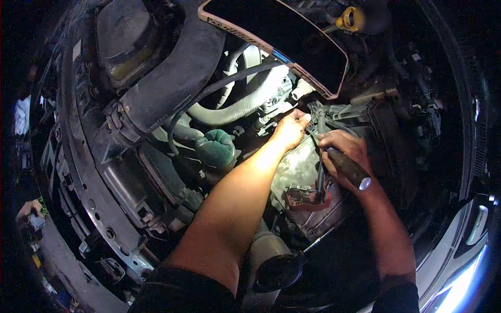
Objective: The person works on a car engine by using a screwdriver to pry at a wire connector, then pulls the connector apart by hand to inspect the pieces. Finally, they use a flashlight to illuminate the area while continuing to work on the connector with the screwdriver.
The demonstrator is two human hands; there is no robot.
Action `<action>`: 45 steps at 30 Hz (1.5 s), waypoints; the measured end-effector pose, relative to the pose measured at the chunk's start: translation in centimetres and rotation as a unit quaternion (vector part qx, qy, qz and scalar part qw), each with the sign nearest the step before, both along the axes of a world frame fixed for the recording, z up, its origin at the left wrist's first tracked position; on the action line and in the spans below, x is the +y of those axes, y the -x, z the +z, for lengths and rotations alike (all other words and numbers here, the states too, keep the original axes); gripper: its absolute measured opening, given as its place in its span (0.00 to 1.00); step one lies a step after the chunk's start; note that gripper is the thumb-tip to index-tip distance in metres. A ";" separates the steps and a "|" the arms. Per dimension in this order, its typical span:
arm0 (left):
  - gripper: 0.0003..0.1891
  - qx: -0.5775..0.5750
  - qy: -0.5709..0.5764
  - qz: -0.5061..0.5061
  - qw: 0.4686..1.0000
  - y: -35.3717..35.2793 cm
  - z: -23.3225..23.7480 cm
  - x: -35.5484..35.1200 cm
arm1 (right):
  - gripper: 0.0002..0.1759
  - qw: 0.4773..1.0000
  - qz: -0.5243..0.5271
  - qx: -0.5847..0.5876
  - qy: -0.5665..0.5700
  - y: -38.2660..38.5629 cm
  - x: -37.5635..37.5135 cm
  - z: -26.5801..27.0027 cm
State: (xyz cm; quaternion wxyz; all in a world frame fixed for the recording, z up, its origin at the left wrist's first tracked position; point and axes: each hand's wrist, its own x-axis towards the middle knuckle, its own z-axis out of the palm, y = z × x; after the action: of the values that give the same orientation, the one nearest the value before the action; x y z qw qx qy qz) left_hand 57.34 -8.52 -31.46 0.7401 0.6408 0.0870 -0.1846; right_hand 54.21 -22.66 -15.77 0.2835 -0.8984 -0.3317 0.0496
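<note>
Brightly lit, my left hand (291, 129) reaches into the engine bay with its fingertips pinched at a small pale part beside a connector cluster (276, 99). What exactly the fingertips hold is too small to tell. My right hand (345, 151) is wrapped round a dark cylindrical flashlight (350, 169), whose end shows toward me. Its fingers are close to a ribbed hose (321, 122), just right of my left hand. Below both hands sits a reddish-brown bracket (308, 198) with a dark cable running to it.
A phone in a tan case (282, 41) lies above the hands. Left are a wide black air duct (177, 78), a pale hose (224, 113) and a green cloth-like bundle (215, 148). A yellow piece (347, 20) is at top right. Another person's hand (31, 209) shows far left.
</note>
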 end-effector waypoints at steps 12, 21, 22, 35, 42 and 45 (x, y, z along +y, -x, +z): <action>0.17 -0.008 -0.021 0.009 1.000 0.1 0.0 -0.1 | 0.14 0.998 0.046 -0.034 0.011 -0.7 -0.8 -1.5; 0.18 0.012 0.000 -0.001 1.000 0.3 0.9 0.2 | 0.15 0.997 -0.066 -0.027 -0.032 0.8 0.1 -0.1; 0.18 0.010 0.008 0.002 1.000 0.3 0.7 0.2 | 0.15 0.995 -0.091 -0.015 -0.023 0.8 0.2 0.2; 0.18 0.009 -0.007 -0.006 1.000 0.1 0.1 0.0 | 0.13 0.989 -0.144 -0.016 0.002 0.8 0.4 0.5; 0.17 0.006 0.001 -0.002 1.000 -0.1 -0.2 -0.1 | 0.10 0.988 -0.156 -0.001 0.014 1.0 0.7 0.7; 0.16 -0.001 0.005 0.005 1.000 0.0 -0.6 -0.4 | 0.09 0.993 -0.118 -0.031 0.010 0.9 0.4 0.3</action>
State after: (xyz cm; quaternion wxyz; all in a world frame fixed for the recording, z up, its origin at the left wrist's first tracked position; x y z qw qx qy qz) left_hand 57.38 -8.91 -32.10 0.7442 0.6369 0.0884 -0.1807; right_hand 53.35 -22.26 -15.43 0.2682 -0.9350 -0.2318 -0.0089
